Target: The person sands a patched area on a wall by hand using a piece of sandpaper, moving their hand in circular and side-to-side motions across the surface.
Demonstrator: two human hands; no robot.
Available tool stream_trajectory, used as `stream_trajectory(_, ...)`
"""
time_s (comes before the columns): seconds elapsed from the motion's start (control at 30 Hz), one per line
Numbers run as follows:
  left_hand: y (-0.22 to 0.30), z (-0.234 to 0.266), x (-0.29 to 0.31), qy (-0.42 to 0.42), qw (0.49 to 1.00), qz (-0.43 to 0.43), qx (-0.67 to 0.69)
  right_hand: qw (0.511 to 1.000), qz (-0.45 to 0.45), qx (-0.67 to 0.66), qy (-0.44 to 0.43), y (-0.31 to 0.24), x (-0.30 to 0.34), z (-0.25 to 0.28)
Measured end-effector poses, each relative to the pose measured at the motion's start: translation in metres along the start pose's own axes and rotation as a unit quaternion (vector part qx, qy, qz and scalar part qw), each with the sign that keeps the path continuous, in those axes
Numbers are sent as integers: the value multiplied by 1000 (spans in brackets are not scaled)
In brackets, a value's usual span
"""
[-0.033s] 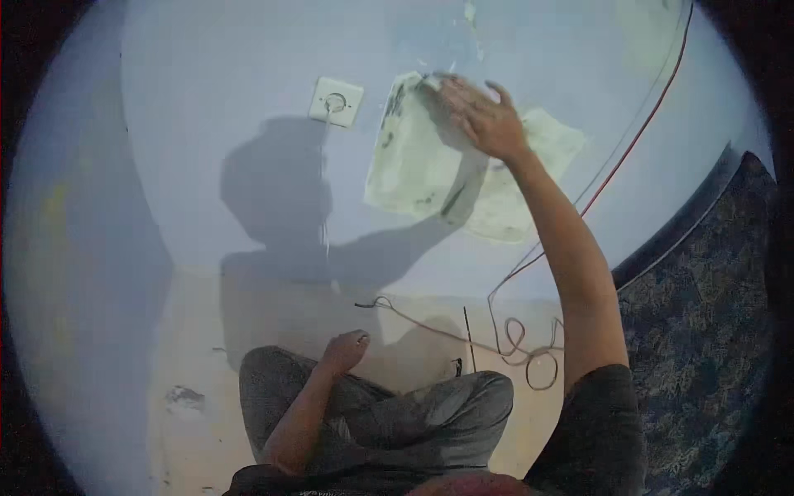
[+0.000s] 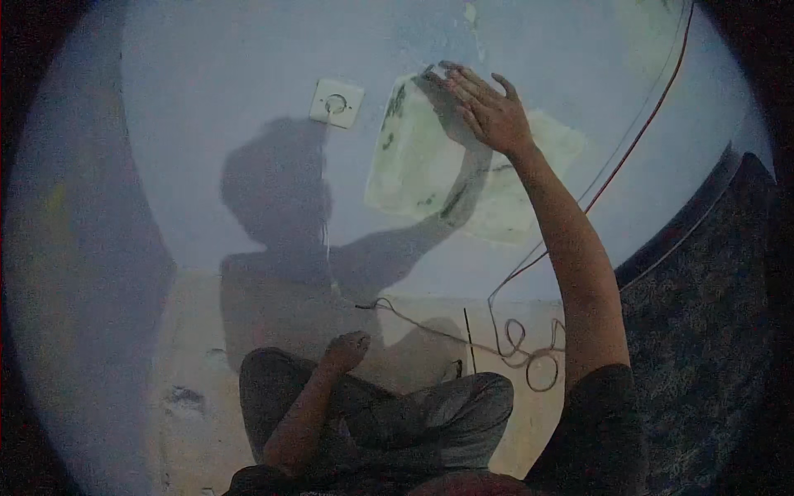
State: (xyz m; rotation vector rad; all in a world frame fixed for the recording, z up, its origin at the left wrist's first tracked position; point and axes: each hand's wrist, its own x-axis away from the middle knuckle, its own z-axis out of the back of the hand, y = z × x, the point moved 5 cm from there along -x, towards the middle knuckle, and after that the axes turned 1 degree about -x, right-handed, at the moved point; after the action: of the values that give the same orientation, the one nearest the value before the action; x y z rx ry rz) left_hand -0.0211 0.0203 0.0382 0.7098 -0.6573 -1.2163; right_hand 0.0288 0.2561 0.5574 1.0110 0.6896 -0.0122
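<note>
My right hand (image 2: 488, 107) is raised to the pale blue wall, with its fingers stretched out and the thumb apart. It lies over the upper edge of a whitish-green patch (image 2: 401, 178) that has dark smudges. I cannot make out anything under the palm, and the hand's shadow falls on the patch. My left hand (image 2: 346, 351) rests by my left knee with its fingers curled closed. Whatever it may hold is hidden.
A square white wall socket (image 2: 337, 102) sits left of the patch, a pale line running down below it. A red cable (image 2: 641, 132) descends on the right; loose cable loops (image 2: 542, 372) lie on the beige floor. A dark patterned surface (image 2: 703, 347) lies at right.
My right hand has shifted slightly up and to the right along the wall. The left hand stays in place. The picture is dimmer now.
</note>
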Motion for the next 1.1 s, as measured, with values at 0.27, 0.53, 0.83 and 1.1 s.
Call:
stream_trajectory(0.27, 13, 8, 1, -19, 1000, -14, 13, 961, -193, -60, 188, 37, -20, -36)
stream_trajectory(0.53, -8, -15, -3, -9, 999, -28, -41, 967, -203, -97, 117, -41, 19, -61)
stream_trajectory(0.83, -9, -11, -4, 19, 998, -8, -54, 995, -79, -18, -66, -38, 33, -38)
stream_trajectory(1.1, -12, -14, -11, -32, 999, -4, -29, 994, -28, 93, -42, 27, 13, -10)
